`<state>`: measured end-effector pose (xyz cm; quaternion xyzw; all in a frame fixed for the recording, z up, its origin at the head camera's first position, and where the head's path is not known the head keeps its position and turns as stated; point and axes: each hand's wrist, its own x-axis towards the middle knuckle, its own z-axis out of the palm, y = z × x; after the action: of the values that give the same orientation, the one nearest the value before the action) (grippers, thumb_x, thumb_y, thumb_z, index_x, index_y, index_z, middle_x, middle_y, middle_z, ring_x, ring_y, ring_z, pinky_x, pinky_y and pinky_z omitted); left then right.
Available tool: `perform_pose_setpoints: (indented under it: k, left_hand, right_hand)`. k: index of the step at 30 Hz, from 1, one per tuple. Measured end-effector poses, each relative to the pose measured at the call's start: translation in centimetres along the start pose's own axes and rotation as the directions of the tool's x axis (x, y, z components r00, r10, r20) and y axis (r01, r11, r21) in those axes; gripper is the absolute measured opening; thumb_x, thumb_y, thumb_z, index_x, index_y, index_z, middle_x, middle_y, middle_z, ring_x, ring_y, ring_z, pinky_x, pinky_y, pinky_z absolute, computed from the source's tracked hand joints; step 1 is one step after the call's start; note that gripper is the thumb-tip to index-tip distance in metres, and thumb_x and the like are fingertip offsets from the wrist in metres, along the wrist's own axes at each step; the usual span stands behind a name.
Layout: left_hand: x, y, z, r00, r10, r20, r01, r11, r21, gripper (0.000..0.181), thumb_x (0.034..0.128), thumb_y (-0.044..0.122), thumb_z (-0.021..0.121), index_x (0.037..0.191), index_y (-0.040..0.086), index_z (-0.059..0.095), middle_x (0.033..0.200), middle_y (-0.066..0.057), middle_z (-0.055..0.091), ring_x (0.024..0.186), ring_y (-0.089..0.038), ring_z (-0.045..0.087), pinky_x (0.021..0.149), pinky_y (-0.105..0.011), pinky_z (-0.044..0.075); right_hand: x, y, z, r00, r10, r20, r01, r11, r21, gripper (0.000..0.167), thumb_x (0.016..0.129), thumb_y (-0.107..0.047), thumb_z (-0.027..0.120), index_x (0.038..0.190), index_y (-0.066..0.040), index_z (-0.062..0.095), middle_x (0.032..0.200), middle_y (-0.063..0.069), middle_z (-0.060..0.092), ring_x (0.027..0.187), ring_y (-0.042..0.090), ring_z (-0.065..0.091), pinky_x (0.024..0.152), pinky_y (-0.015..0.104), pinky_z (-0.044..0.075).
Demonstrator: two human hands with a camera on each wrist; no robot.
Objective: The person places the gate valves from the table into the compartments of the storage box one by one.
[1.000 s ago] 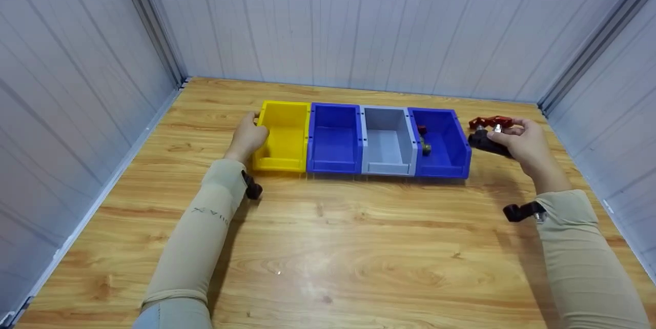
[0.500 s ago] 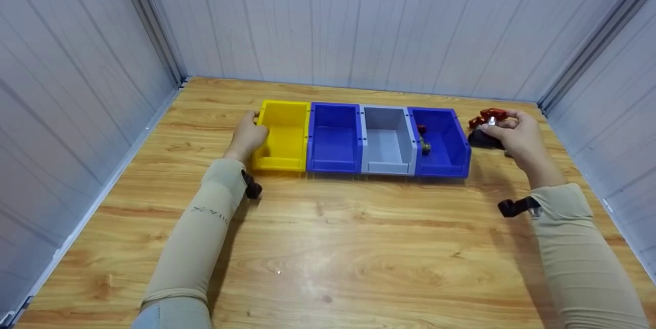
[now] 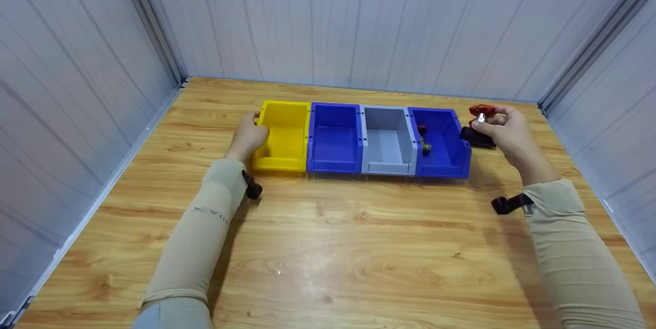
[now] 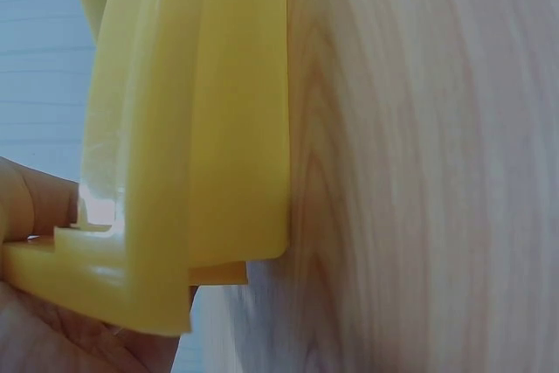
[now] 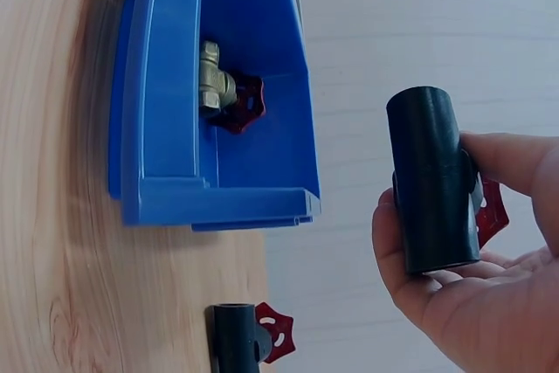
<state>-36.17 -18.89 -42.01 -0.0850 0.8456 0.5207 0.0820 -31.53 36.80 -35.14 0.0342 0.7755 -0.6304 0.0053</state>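
Note:
In the head view my left hand (image 3: pixel 248 137) grips the left wall of the yellow bin (image 3: pixel 284 134), thumb over the inside. The left wrist view shows fingers on both sides of the bin's yellow rim (image 4: pixel 96 268). My right hand (image 3: pixel 512 134) holds a black pipe valve (image 5: pixel 432 181) with a red handwheel (image 5: pixel 492 211), raised beside the right-hand blue bin (image 3: pixel 451 139). Inside that bin lies a brass valve (image 5: pixel 214 80) with a dark red handwheel. A second black valve (image 5: pixel 236 338) rests on the table in the right wrist view.
Between the yellow bin and the right-hand blue one stand another blue bin (image 3: pixel 334 137) and a grey bin (image 3: pixel 388 139), all joined in a row. They sit on a wood-grain table (image 3: pixel 328 247) with pale panel walls (image 3: pixel 328 21) behind and at the sides.
My right hand has moved left towards the right-hand blue bin, lifting the black valve and turning its red handwheel. My left hand has stayed on the yellow bin.

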Motion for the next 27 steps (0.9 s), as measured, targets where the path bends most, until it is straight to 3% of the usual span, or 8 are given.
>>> perform_pose_setpoints:
  k: [2,16,22,27]
  left_hand:
    - [0.0,0.0,0.0,1.000,0.000,0.002,0.000,1.000,0.000,0.059,0.1080,0.011,0.041,0.166,0.014,0.037,0.158,-0.016,0.049,0.134,-0.033,0.052,0.116,-0.051,0.044]
    - [0.0,0.1,0.0,1.000,-0.012,-0.004,0.012,1.000,-0.015,0.061,0.1075,0.010,0.042,0.168,0.016,0.035,0.162,-0.015,0.047,0.140,-0.032,0.050,0.119,-0.052,0.041]
    - [0.0,0.0,0.1,1.000,-0.019,-0.002,0.019,0.999,-0.033,0.059,0.1081,0.011,0.043,0.166,0.017,0.037,0.160,-0.013,0.049,0.139,-0.031,0.050,0.119,-0.052,0.042]
    - [0.0,-0.1,0.1,1.000,-0.003,-0.006,0.003,1.000,-0.029,0.059,0.1077,0.011,0.043,0.166,0.015,0.037,0.159,-0.015,0.049,0.136,-0.032,0.052,0.115,-0.051,0.044]
  right_hand:
    - [0.0,-0.1,0.2,1.000,0.001,0.011,-0.001,1.000,0.022,0.036,0.103,-0.002,0.069,0.125,-0.017,0.046,0.091,-0.015,0.074,0.084,0.000,0.072,0.077,0.015,0.058]
    - [0.3,-0.7,1.5,0.999,-0.042,0.033,0.047,0.985,-0.169,0.038,0.105,-0.006,0.066,0.138,-0.004,0.046,0.091,-0.020,0.068,0.087,-0.006,0.067,0.081,0.012,0.054]
    - [0.5,-0.9,2.2,0.999,-0.028,0.042,0.036,0.982,-0.185,0.046,0.106,-0.006,0.063,0.146,0.002,0.042,0.093,-0.020,0.066,0.088,-0.005,0.064,0.082,0.013,0.053]
    - [0.3,-1.3,2.6,0.998,-0.032,0.053,0.041,0.981,-0.188,0.046,0.106,-0.007,0.065,0.144,-0.001,0.042,0.094,-0.022,0.066,0.090,-0.004,0.063,0.083,0.014,0.053]
